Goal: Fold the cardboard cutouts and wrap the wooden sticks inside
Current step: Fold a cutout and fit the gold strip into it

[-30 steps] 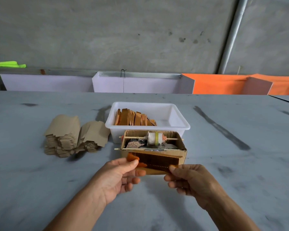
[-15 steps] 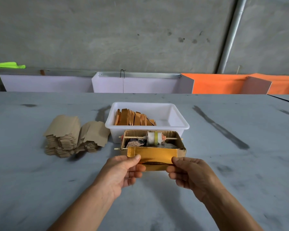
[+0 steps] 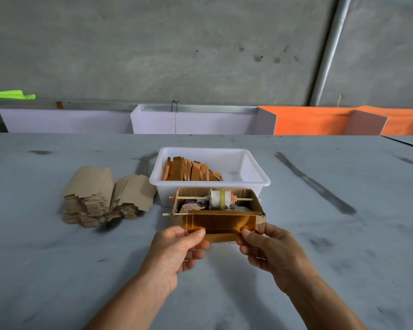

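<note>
Both hands pinch one golden cardboard cutout (image 3: 218, 225) at its lower corners: the left hand (image 3: 177, 246) at 9 o'clock, the right hand (image 3: 270, 248) at 3. It hangs just before the small cardboard box (image 3: 260, 215), whose skewers (image 3: 246, 199) jut sideways. A fold pushed toward 12 could catch them or nudge the box into the white tub (image 3: 258, 181) of wrapped pieces. The worktop (image 3: 343, 246) toward 6 and 3 offers room; the stack of blank cutouts (image 3: 91, 198) sits at 10.

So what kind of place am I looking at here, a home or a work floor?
Most likely a small packing workshop, not a home: a bare concrete wall, a long grey worktable, a stack of flat cardboard cutouts, and a white plastic tub of finished folded pieces suggest repetitive piecework.
</note>
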Demonstrator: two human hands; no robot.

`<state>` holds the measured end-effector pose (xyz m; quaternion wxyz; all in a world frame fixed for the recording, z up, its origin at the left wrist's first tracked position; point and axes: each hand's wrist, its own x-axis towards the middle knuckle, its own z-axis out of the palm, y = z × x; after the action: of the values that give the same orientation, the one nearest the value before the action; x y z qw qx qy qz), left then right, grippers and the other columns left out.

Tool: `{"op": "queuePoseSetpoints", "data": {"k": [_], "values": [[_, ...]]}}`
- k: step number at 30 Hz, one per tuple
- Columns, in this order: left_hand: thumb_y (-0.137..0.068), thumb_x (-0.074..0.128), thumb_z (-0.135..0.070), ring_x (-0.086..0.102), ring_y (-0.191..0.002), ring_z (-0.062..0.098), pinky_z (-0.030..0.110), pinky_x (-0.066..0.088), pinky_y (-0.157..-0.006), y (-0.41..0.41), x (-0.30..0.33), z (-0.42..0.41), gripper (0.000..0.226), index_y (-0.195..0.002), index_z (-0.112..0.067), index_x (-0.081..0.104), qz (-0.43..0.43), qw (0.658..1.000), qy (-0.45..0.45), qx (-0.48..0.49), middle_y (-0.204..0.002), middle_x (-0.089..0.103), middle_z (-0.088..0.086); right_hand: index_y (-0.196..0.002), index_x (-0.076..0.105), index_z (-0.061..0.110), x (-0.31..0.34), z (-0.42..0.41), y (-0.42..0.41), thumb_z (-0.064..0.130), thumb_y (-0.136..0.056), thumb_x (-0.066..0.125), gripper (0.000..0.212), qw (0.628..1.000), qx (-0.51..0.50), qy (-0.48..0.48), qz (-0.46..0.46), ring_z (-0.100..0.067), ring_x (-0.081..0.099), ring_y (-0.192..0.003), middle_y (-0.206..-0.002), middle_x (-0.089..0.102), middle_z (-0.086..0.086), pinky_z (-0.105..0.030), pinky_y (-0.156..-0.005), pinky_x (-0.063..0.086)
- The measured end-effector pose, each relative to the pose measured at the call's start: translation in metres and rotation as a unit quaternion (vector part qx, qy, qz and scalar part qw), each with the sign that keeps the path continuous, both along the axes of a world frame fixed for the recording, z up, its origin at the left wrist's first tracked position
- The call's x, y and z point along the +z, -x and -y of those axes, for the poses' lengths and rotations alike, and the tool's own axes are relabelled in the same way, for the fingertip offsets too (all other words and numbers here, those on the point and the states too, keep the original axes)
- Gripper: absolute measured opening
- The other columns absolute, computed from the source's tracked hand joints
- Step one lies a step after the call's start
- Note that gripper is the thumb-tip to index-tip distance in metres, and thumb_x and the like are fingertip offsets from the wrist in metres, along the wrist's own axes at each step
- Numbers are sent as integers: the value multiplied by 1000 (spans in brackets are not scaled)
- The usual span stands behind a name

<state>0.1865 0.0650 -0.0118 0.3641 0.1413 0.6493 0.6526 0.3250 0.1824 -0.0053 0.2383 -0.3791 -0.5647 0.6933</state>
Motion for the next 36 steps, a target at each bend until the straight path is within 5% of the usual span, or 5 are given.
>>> {"op": "queuePoseSetpoints", "data": {"k": [7,16,21,29,36], "values": [[-73,75,-5,63,-55,13,19,51,-49,1,-7,0,10,-79,-1,69,21,999,-42,24,-67,71,9,-89,63,0,-10,1,0,4,-84,64,6,995,-2,75,-68,-16,63,-59,-71,69,-15,-24,-55,52],[-72,76,-4,61,-50,2,12,47,-49,-1,-3,2,8,-72,-10,70,-135,987,-74,53,-58,69,-1,-90,64,-1,-16,11,9,7,-71,74,23,993,-32,55,-97,-17,66,-63,-71,68,-12,-25,-56,53],[-72,75,-1,57,-46,4,13,46,-47,1,-3,1,8,-70,-7,70,-121,988,-78,54,-55,67,1,-71,58,5,-12,10,7,-2,-73,71,15,991,-31,74,-107,-16,66,-59,-68,67,-14,-24,-55,53],[-71,74,5,58,-53,11,22,48,-55,-3,-5,-4,14,-77,-8,71,-89,989,-96,68,-61,69,2,-69,57,9,-13,15,12,-8,-73,70,22,987,-97,16,-127,-15,64,-54,-56,64,-5,-29,-62,49],[-73,70,11,61,-53,5,15,48,-48,-10,-10,-9,28,-87,-12,64,-88,975,-171,113,-64,71,1,-115,53,18,-19,23,22,-12,-73,70,54,970,-155,2,-189,-14,63,-50,-48,53,-1,-30,-64,47]]}}
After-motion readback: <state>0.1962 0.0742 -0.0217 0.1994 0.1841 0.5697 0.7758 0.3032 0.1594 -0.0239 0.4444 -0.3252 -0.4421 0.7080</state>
